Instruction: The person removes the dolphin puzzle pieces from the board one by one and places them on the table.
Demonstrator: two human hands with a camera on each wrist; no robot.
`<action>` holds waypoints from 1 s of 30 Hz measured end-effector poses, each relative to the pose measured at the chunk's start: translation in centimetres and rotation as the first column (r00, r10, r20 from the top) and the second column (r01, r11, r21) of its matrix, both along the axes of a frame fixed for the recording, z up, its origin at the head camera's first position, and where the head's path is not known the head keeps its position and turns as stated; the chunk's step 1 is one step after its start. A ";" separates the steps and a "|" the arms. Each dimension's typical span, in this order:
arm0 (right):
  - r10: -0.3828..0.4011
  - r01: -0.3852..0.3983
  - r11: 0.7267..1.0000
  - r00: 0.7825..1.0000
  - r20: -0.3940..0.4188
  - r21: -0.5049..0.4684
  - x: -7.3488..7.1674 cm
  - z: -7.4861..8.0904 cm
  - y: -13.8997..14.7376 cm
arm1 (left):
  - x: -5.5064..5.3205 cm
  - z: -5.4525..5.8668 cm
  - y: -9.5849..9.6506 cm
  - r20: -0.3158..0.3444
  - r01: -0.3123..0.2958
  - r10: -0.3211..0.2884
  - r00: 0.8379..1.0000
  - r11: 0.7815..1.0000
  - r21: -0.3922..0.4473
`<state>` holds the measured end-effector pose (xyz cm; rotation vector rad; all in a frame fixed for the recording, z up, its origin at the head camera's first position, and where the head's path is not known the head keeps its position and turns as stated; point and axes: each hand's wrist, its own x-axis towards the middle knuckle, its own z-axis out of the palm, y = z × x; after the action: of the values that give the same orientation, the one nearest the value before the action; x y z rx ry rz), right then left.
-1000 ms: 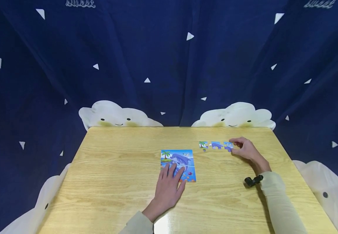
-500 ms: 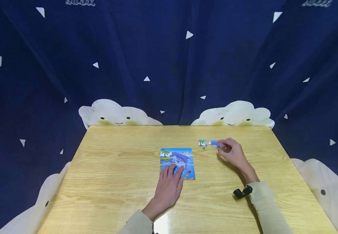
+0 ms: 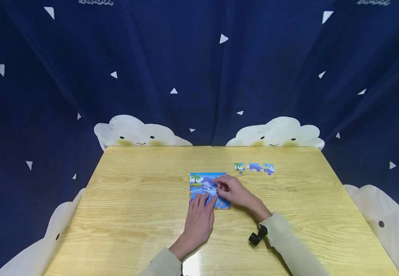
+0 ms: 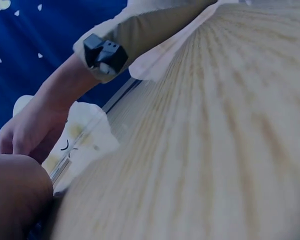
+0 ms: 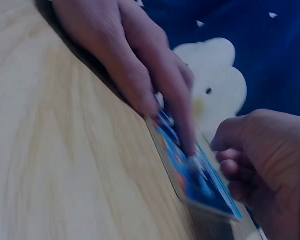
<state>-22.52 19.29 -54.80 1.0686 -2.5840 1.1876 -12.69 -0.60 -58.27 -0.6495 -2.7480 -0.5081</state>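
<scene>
A square dolphin jigsaw puzzle [image 3: 199, 180], with a palm tree in one corner, lies on the wooden table. My left hand [image 3: 198, 221] rests on its lower part, fingers extended; it covers some of the picture. Over the puzzle's right side is my right hand [image 3: 235, 190], thumb and index finger bent and a little apart. In the right wrist view the bent fingers of that right hand [image 5: 270, 155] are beside the puzzle [image 5: 177, 162], with no piece visible between them. Three loose pieces lie in a row farther back: a palm tree piece [image 3: 239, 166], a dolphin piece [image 3: 254, 167] and a blue-purple piece [image 3: 269, 169].
The table [image 3: 134, 214] has a light wood grain. A dark blue curtain [image 3: 172, 57] with white triangles and clouds hangs behind it and along both sides. A small black device [image 3: 257, 235] is fixed at my right sleeve.
My right hand has left the row of loose pieces and moved left and nearer, onto the puzzle's right side. The blue-purple piece stays in the row. My left hand stays on the puzzle.
</scene>
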 end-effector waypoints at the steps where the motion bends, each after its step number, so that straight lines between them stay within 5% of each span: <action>1: 0.015 -0.015 1.000 1.000 0.007 0.025 -0.1 -0.1 -0.5 | 0.0 0.0 0.0 -0.004 -0.005 0.005 1.000 1.000 0.007; 8: 0.068 -0.083 0.974 0.995 0.080 0.211 -0.8 -0.2 -2.8 | 0.0 -0.1 0.0 -0.011 -0.034 0.035 0.999 0.996 0.080; 14: 0.078 -0.107 0.948 0.991 0.108 0.301 -1.2 0.8 -3.5 | -0.5 0.0 -0.2 -0.109 -0.040 0.045 0.993 0.998 0.044; 21: 0.081 -0.115 0.938 0.990 0.116 0.327 -1.9 1.1 -3.5 | -1.1 -0.3 0.3 -0.219 -0.059 0.064 0.974 0.998 0.028; 30: 0.091 -0.134 0.935 0.986 0.142 0.327 -3.2 1.3 -4.1 | -0.9 -0.2 0.7 -0.187 -0.083 0.088 0.978 0.996 0.034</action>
<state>-25.77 15.17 -53.46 1.2557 -2.9353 0.8749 -13.61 0.12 -58.49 -0.5408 -2.5742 -0.4386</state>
